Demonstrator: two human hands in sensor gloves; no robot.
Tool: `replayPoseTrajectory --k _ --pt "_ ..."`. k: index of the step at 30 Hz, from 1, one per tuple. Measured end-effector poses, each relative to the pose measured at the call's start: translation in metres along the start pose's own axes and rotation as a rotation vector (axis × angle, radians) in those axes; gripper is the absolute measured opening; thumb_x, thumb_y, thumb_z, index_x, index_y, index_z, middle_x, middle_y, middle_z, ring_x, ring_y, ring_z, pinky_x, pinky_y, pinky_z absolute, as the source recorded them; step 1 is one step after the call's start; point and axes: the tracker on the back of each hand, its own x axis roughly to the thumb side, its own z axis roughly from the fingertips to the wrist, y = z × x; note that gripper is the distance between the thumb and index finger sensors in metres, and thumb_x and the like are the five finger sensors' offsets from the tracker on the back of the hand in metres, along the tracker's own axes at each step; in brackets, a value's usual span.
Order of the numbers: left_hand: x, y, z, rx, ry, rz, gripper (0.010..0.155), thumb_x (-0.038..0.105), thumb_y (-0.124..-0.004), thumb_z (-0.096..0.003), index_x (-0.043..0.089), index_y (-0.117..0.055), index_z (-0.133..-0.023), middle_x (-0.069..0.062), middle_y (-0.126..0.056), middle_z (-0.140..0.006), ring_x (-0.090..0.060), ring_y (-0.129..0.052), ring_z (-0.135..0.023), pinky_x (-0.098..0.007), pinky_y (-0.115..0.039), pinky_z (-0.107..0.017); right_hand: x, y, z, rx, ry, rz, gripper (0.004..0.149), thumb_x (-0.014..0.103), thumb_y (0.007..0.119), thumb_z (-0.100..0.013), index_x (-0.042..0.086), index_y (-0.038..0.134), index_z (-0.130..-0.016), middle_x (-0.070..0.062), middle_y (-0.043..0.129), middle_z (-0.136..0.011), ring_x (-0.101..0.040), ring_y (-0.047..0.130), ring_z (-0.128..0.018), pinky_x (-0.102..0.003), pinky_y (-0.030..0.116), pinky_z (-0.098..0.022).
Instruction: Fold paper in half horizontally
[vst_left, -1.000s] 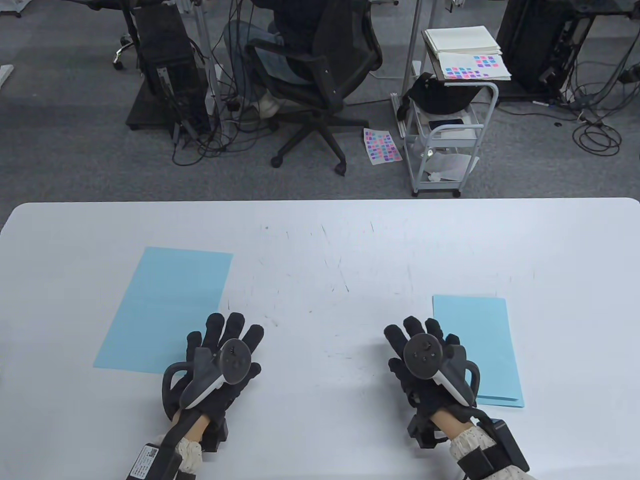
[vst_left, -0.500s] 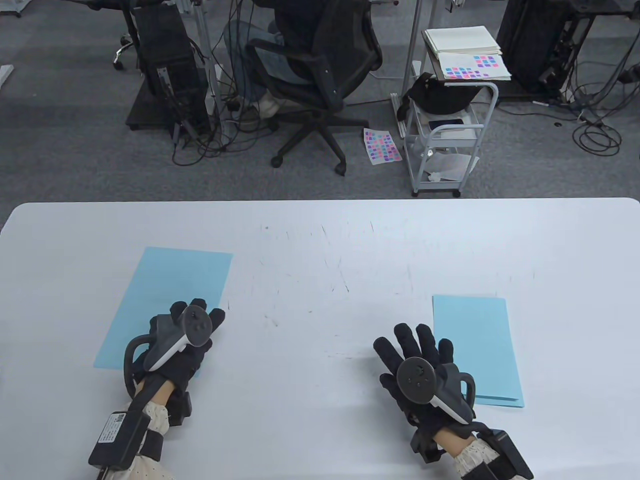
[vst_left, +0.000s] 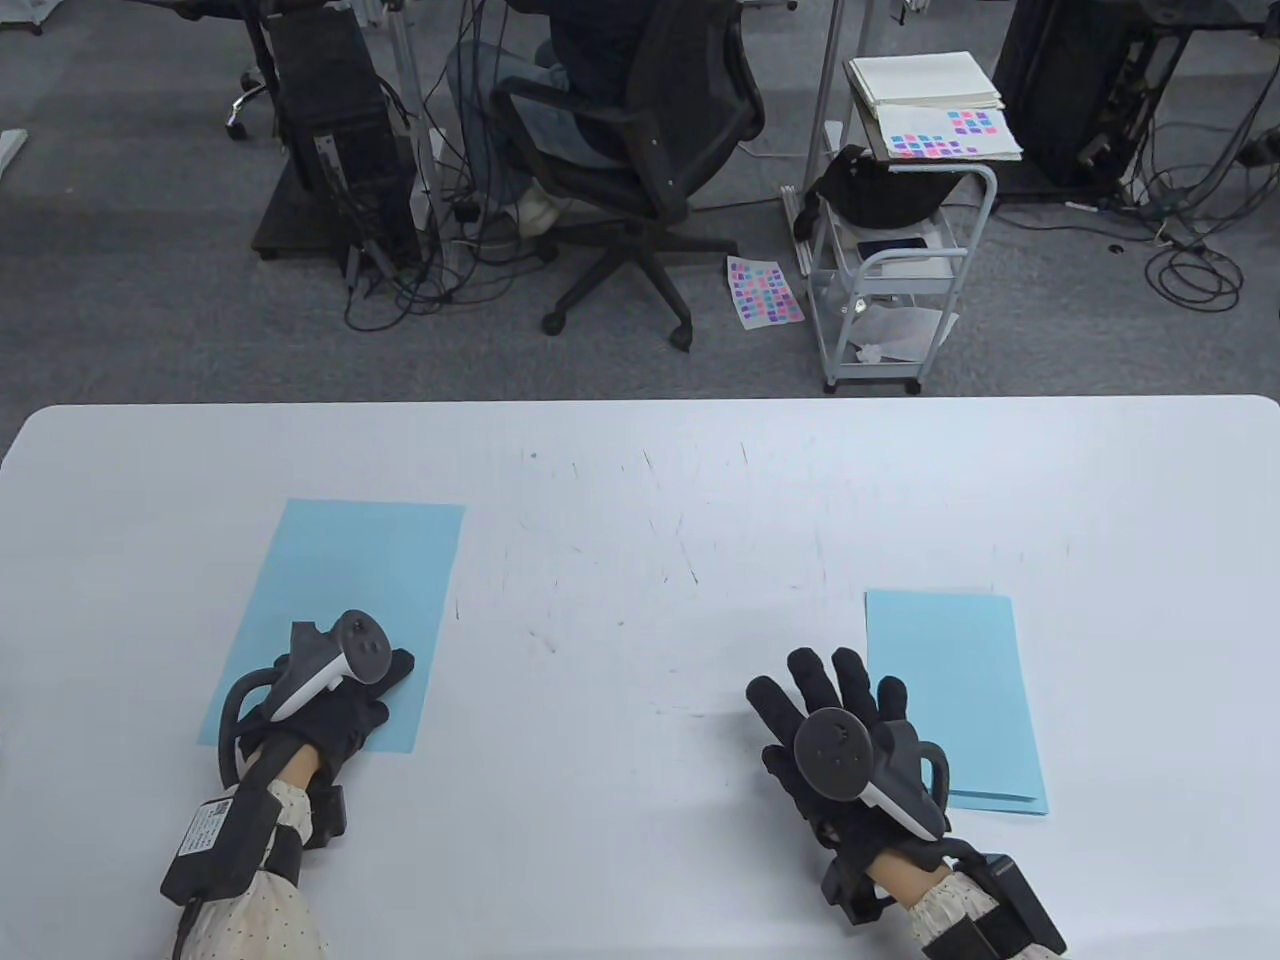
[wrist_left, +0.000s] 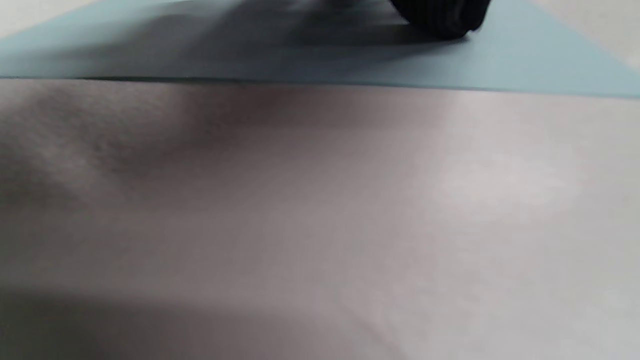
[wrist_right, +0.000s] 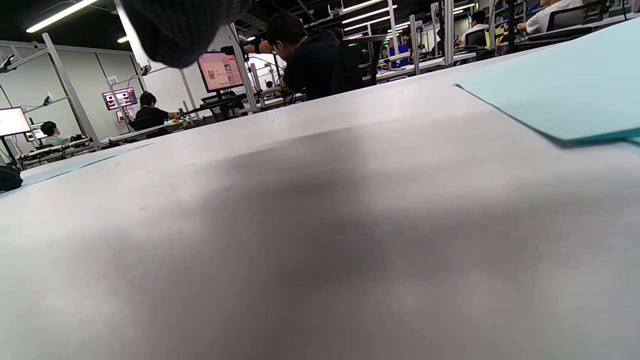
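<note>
Left hand (vst_left: 335, 700) presses flat on one of two blue sheets (vst_left: 340, 600); right hand (vst_left: 835, 725) rests spread.

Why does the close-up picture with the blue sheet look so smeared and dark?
Left wrist view: the camera sits low by the table, so the blue paper and a fingertip blur, under a broad shadow. Right wrist view: sharper far off, table shadowed. Table view: evenly lit, crisp.

We count two light blue sheets of paper on the surface (vst_left: 640, 470): one flat sheet (vst_left: 350, 580) and one folded sheet (vst_left: 960, 690). We count two gloved hands: left hand (vst_left: 330, 700), right hand (vst_left: 840, 730).
</note>
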Motion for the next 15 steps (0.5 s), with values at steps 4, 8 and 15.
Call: replayPoseTrajectory --k 4,8,15 --pt "0.015 -0.001 0.002 0.009 -0.024 -0.014 0.06 0.047 -0.068 -0.0431 0.066 -0.043 -0.094 0.033 -0.027 -0.114 -0.006 -0.026 -0.116 -0.048 -0.031 -0.09 0.0 0.0 0.001 -0.003 -0.004 0.008 0.064 0.04 0.072 -0.048 0.042 0.043 -0.106 0.002 0.018 -0.12 -0.04 0.002 -0.105 -0.069 0.003 -0.069" --pt "0.032 -0.002 0.007 0.017 -0.037 -0.017 0.059 0.047 -0.068 -0.0425 0.064 -0.044 -0.094 0.032 -0.032 -0.114 -0.008 -0.033 -0.116 -0.049 -0.036 -0.089 -0.001 -0.001 0.002 -0.008 -0.008 0.008 0.064 0.041 0.071 -0.048 0.042 0.043 -0.106 0.001 0.018 -0.12 -0.04 0.002 -0.105 -0.069 0.003 -0.069" --pt "0.062 -0.005 0.019 0.042 -0.061 -0.077 0.058 0.049 -0.07 -0.0416 0.062 -0.047 -0.094 0.029 -0.037 -0.114 -0.011 -0.042 -0.115 -0.048 -0.045 -0.088 -0.002 -0.002 0.004 -0.002 0.001 0.013 0.064 0.042 0.071 -0.048 0.041 0.044 -0.106 0.001 0.017 -0.12 -0.04 0.001 -0.105 -0.069 0.004 -0.069"
